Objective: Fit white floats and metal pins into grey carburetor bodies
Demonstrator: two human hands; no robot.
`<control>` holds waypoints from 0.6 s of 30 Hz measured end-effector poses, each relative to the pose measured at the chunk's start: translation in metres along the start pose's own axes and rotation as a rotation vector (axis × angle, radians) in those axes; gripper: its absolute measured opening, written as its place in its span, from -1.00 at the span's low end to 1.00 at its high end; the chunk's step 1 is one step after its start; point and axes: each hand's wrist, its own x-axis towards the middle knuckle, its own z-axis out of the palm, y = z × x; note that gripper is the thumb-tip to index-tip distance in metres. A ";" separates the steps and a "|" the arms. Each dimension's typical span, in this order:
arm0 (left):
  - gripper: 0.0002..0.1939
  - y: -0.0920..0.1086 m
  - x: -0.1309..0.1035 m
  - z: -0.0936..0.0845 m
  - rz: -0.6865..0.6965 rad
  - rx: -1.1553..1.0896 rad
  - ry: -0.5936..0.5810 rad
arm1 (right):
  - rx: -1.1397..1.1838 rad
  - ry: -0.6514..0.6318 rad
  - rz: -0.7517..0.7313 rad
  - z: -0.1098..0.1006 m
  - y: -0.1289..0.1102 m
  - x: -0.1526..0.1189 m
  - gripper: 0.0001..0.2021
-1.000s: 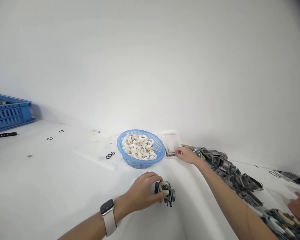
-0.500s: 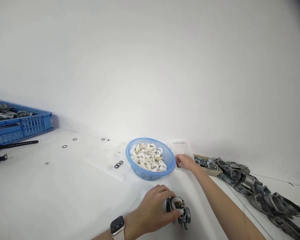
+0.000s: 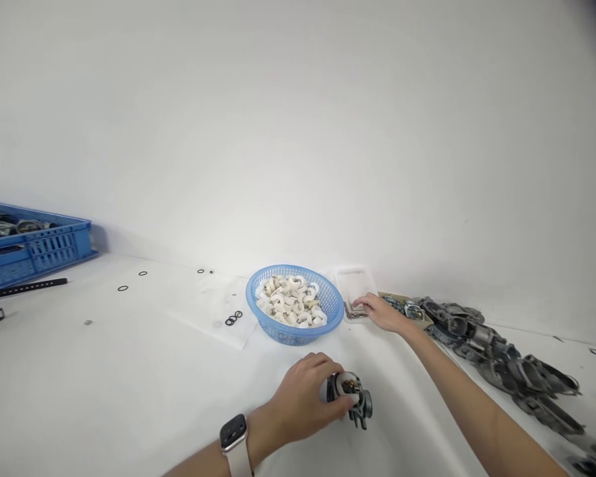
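My left hand (image 3: 310, 397) wraps round a grey metal carburetor body (image 3: 362, 404) on the white table. A white C-shaped float (image 3: 341, 384) and small brass parts sit in the carburetor's upturned side, and my thumb lies across it. Farther off, my right hand (image 3: 382, 313) is over the near edge of a shallow white tray (image 3: 352, 277), fingers reaching out flat and loosely apart. Thin metal pins (image 3: 356, 315) lie in the tray just below these fingertips. I see nothing held in the right hand.
A blue basket (image 3: 335, 324) of white floats stands left of the tray. A cardboard box (image 3: 422, 322) and a long pile of carburetor bodies (image 3: 491, 344) lie to the right. Black rings (image 3: 233, 318), a black strap (image 3: 27, 289) and a blue crate (image 3: 59, 250) are to the left.
My right hand has shifted slightly right over the tray and its fingers have loosened, so the pins now show. My left hand keeps hold of the carburetor. The view has moved a little.
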 end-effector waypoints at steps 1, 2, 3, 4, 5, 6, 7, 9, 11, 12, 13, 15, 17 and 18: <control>-0.68 0.000 0.000 0.000 0.002 -0.001 0.000 | 0.038 0.009 -0.004 0.000 -0.002 -0.011 -0.78; -0.68 0.000 0.000 0.000 0.002 -0.002 -0.001 | 0.078 0.016 -0.005 0.000 -0.004 -0.022 -0.79; -0.69 -0.001 -0.001 0.000 0.001 -0.004 -0.004 | 0.120 0.020 -0.005 0.000 -0.006 -0.035 -0.78; -0.69 -0.001 -0.001 0.000 0.001 -0.005 -0.005 | 0.164 0.020 -0.006 0.001 -0.010 -0.048 -0.75; -0.69 -0.001 -0.001 0.000 0.001 -0.006 -0.005 | 0.209 0.016 -0.006 0.003 -0.014 -0.060 -0.73; -0.69 -0.001 -0.001 -0.001 0.001 -0.006 -0.005 | 0.257 0.010 -0.008 0.005 -0.020 -0.072 -0.71; -0.69 0.000 -0.002 0.000 0.002 -0.004 -0.003 | 0.305 0.005 -0.012 0.007 -0.026 -0.083 -0.71; -0.70 0.000 -0.002 0.000 0.005 0.003 0.003 | 0.407 0.004 -0.023 0.012 -0.039 -0.100 -0.70; -0.71 0.000 -0.002 0.000 0.008 0.010 0.009 | 0.512 0.014 -0.034 0.017 -0.052 -0.113 -0.70; -0.72 0.000 -0.002 0.001 0.009 0.011 0.011 | 0.561 0.018 -0.040 0.020 -0.058 -0.118 -0.69; -0.72 0.000 -0.002 0.001 0.009 0.011 0.012 | 0.604 0.019 -0.045 0.022 -0.063 -0.121 -0.69; -0.73 0.000 -0.003 0.001 0.006 0.010 0.015 | 0.670 0.007 -0.061 0.026 -0.069 -0.126 -0.69; -0.73 0.000 -0.004 0.001 -0.001 0.012 0.017 | 0.710 -0.005 -0.076 0.031 -0.071 -0.129 -0.69; -0.74 0.000 -0.005 0.001 -0.005 0.012 0.017 | 0.721 -0.013 -0.084 0.033 -0.070 -0.129 -0.70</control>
